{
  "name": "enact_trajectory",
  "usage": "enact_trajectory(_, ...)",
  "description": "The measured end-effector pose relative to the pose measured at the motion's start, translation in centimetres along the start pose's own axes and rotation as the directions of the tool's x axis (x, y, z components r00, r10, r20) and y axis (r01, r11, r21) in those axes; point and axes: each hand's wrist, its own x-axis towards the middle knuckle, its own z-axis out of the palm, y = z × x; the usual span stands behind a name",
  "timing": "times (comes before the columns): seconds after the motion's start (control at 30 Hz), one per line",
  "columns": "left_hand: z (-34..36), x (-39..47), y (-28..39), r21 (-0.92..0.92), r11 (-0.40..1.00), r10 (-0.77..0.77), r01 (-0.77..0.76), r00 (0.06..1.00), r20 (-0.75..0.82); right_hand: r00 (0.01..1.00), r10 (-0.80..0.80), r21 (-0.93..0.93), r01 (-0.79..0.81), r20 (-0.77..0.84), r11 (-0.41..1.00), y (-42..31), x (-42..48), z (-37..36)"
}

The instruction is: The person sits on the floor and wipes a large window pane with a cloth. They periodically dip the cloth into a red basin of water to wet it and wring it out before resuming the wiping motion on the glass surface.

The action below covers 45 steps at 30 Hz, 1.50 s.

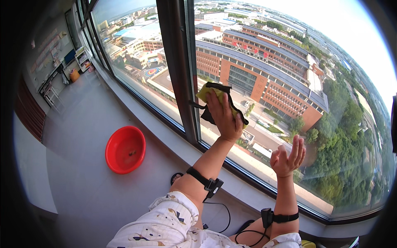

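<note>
My left hand [224, 116] lies flat on a yellow-green cleaning cloth with black edging [214, 90], pressing it against the window pane [248, 102] just right of the dark window post. A black strip of the cloth reaches towards the post. My right hand [287, 158] is raised in front of the same pane, lower and to the right, its fingers partly bent and nothing in it. Whether its fingertips touch the glass I cannot tell. Each arm wears a black strap with a small device and a cable.
A red plastic basin [125, 150] stands on the floor at the left; something small and dark lies in it. The window sill [183, 156] runs below the panes. The dark window post [180, 71] divides the glass. A desk and white shelf [83, 60] stand far left.
</note>
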Motion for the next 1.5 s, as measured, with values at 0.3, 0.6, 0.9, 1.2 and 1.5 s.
enact_trajectory(0.3,2.3,-5.3,-3.2,0.012,0.709,-0.691,0.705,0.699,-0.185,1.000,0.000,-0.003,-0.001,-0.010,1.000,-0.6,0.1,0.4)
enact_trajectory(0.6,-0.3,10.4,7.1,0.007,0.982,0.189,-0.189,0.980,-0.057,1.000,0.011,0.049,-0.010,-0.011,0.999,0.0,0.4,-0.3)
enact_trajectory(0.9,-0.1,-7.7,1.6,-0.092,0.820,0.560,-0.565,0.760,0.330,0.986,-0.035,0.267,-0.009,0.161,0.964,1.5,1.0,-2.0)
enact_trajectory(1.2,0.7,15.5,13.5,0.015,0.968,0.251,-0.251,0.958,-0.140,0.996,0.086,0.022,-0.086,-0.009,0.996,5.4,1.0,-4.6)
enact_trajectory(1.5,-0.2,-5.5,10.3,-0.160,0.825,0.561,-0.541,0.755,0.339,0.991,0.117,0.004,-0.118,0.057,0.993,7.4,-1.3,-4.9)
